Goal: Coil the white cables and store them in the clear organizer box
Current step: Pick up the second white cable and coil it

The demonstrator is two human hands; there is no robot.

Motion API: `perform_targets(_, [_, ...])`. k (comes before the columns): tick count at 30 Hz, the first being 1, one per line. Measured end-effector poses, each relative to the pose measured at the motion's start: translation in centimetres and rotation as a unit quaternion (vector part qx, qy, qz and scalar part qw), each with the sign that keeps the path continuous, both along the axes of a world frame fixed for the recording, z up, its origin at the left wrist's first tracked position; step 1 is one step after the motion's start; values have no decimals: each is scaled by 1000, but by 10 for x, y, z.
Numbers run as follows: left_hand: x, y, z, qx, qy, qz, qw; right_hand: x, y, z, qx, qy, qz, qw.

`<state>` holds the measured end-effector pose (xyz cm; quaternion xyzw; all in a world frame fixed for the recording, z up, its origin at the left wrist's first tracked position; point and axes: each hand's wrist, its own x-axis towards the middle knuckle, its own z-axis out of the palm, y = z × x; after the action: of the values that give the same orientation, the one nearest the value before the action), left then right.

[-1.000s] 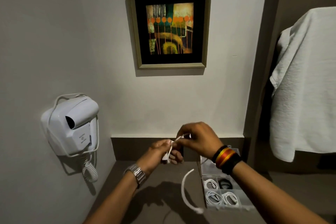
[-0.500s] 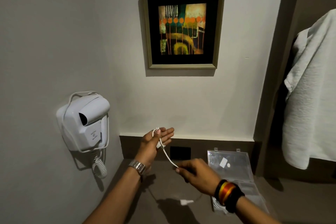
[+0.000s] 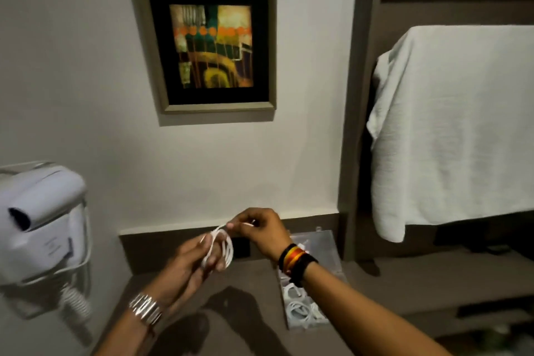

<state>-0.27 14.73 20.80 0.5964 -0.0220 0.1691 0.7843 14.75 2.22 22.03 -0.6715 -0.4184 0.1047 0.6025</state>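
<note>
A person's left hand (image 3: pixel 190 263) holds a white cable (image 3: pixel 222 248) looped around its fingers. The right hand (image 3: pixel 260 233) pinches the cable's free end beside the open clear organizer box (image 3: pixel 326 243).

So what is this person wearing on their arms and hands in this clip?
Both forearms are bare, with no sleeves in view, and neither hand shows gloves. The left hand has a shiny silver metal link watch band at the wrist. The right hand has a stack of bands at the wrist: black, yellow, orange-red, then a wider black one. Any rings are too blurred to tell.
</note>
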Motion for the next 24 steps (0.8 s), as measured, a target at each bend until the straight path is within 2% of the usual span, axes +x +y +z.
perform_targets(3, [5, -8, 14, -153, -28, 38, 987, -11, 1, -25, -7, 9, 21, 1000])
perform_targets(7, [11, 2, 8, -199, -60, 113, 972, -37, 0, -39, -110, -66, 40, 991])
perform_targets(9, [10, 12, 2, -161, -55, 157, 973, -45, -7, -37, -152, -101, 30, 983])
perform_targets(13, [6, 17, -5, -9, -4, 224, 974, -52, -22, -15, -207, -259, 17, 943])
perform_targets(15, [3, 8, -6, 82, 29, 230, 969, -54, -25, 0, -206, -381, 3, 901])
perform_targets(17, [1, -4, -5, 161, 50, 229, 959, -52, -27, 19, -160, -500, -6, 851])
perform_targets(19, [0, -12, -2, 229, 65, 232, 943, -45, -29, 39, -129, -563, -1, 817])
perform_targets(21, [1, -15, 6, 268, 96, 214, 934, -36, -31, 52, -120, -565, 15, 816])
perform_targets(24, [3, -15, 15, 277, 116, 170, 939, -22, -34, 55, -105, -496, 46, 860])
